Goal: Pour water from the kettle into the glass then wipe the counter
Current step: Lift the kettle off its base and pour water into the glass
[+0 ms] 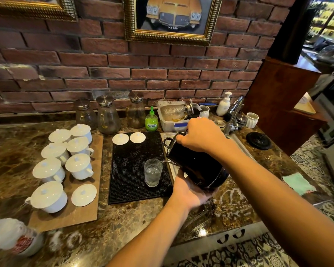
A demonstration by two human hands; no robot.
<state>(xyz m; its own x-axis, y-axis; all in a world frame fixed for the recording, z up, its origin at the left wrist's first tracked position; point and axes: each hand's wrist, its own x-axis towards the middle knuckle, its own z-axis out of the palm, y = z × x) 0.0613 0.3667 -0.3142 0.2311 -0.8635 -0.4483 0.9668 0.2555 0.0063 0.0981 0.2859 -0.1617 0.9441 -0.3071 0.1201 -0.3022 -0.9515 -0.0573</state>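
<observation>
Item: black kettle, centre-right of frame, tipped spout-down to the left, thin water stream running into glass. Glass stood upright on black rubber bar mat, lower right part of mat, just left of spout, partly filled w/ water. Right hand was clamped round kettle handle at top; left hand cupped under kettle base, fingers closed against it. Marble counter ran across lower frame; white smears showed on it near bottom centre & below kettle. Green cloth lay flat at right edge of counter, well apart from both hands. Left of frame: wooden board w/ white lidded cups. Upper centre: three glass carafes along brick wall, green soap bottle beside them. Sink tap behind right hand.
</observation>
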